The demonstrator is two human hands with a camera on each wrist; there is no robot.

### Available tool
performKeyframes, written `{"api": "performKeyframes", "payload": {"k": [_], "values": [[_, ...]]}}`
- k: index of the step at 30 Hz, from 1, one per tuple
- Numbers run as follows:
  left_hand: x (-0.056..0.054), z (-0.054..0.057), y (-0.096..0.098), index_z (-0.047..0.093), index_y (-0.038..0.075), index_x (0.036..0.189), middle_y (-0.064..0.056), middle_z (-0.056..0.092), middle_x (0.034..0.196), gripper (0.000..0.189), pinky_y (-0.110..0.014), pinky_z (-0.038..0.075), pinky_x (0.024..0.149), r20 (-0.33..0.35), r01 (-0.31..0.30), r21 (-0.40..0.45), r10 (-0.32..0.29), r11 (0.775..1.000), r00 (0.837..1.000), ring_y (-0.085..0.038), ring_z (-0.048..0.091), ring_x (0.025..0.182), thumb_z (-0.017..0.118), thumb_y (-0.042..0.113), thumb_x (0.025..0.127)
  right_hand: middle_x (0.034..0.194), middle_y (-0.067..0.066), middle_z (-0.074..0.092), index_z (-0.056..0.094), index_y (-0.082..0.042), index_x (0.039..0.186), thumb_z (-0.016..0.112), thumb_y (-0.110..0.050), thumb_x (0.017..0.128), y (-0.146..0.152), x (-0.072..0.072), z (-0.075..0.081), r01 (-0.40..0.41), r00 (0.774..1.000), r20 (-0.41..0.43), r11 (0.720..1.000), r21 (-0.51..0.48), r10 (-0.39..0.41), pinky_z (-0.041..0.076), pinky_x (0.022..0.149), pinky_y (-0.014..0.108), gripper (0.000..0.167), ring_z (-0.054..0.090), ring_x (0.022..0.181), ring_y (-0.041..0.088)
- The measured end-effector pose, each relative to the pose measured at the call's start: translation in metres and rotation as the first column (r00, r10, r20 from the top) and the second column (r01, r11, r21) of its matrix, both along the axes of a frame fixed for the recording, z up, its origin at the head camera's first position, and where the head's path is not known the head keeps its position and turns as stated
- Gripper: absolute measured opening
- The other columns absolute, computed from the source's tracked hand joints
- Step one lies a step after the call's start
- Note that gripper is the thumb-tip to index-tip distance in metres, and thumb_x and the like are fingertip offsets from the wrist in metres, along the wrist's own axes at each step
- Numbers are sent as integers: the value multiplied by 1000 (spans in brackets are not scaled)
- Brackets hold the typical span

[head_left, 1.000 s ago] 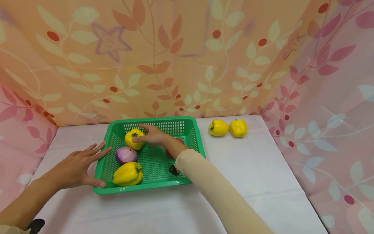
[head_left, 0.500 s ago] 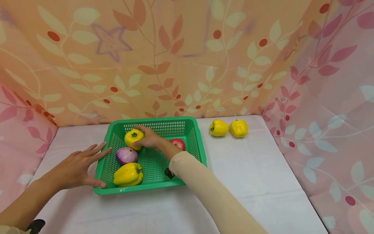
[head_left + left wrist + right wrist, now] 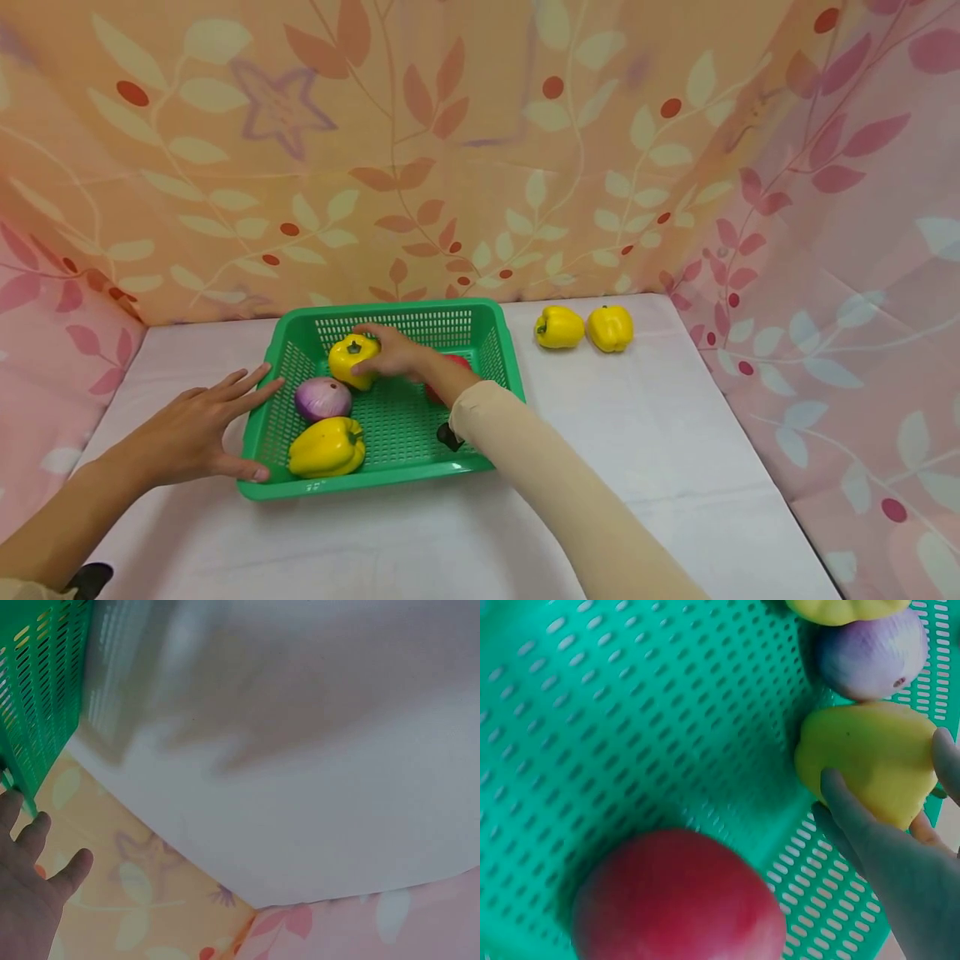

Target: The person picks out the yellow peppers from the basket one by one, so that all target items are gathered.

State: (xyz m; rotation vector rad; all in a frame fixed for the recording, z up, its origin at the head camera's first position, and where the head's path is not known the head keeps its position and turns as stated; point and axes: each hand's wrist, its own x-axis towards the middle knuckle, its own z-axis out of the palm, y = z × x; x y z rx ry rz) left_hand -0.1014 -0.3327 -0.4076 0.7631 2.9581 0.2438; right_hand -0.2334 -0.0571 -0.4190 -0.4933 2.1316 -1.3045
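Gripping a yellow pepper [image 3: 347, 360] between thumb and fingers, right hand [image 3: 396, 352] sat inside the green basket [image 3: 405, 475]; onion [image 3: 322, 400] just beyond the pepper, red fruit [image 3: 679, 900] near that wrist. Left hand [image 3: 204, 427], fingers spread, rested on its nearest rim, likely bracing against sliding.

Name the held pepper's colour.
The pepper in the right hand is yellow, clearest in the head view.

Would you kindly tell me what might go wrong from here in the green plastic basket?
The glossy yellow bell pepper in the right hand might slip and bump the round purple onion beside it. The right forearm, passing over the round red fruit, could knock it. The left hand appears merely to touch the basket, which might shift.
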Motion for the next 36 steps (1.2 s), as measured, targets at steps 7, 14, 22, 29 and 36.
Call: {"api": "performKeyframes", "payload": {"k": [7,14,22,29,36], "values": [[-1,-1,0,36,19,155,-17,32,159,116,-75,38,93,7,0,-9,0,1000,1000,-53,39,133,69,81,64,131,10,52,42,-13,151,75,-8,89,20,-4,15,-50,996,80,999,-8,51,54,84,27,70,54,104,21],[-1,-2,0,36,19,155,-18,33,159,115,-74,40,92,-1,5,0,-5,1000,1000,-54,40,132,70,80,64,128,6,54,41,-20,151,73,-13,91,53,-2,40,-163,986,47,986,22,161,52,89,26,68,54,109,22],[0,-2,1,39,18,154,-17,34,158,114,-74,41,92,-23,4,10,-4,1000,1000,-53,40,132,72,79,64,132,9,57,38,-20,153,72,-14,92,105,2,69,-216,976,-2,976,-28,216,52,98,35,70,60,116,25],[-2,-2,0,39,18,154,-17,34,158,114,-73,41,92,-26,6,1,-5,1000,1000,-53,40,132,71,79,64,144,9,48,35,-23,154,71,-16,93,157,2,80,-168,985,9,982,-85,170,48,103,39,71,57,125,27],[-3,-4,-3,36,20,155,-17,33,159,114,-75,40,91,-10,0,-18,0,1000,1000,-53,40,132,71,79,64,140,6,53,37,-33,153,71,-17,94,199,7,86,-117,993,0,992,-48,118,43,108,49,70,57,126,26]]}}
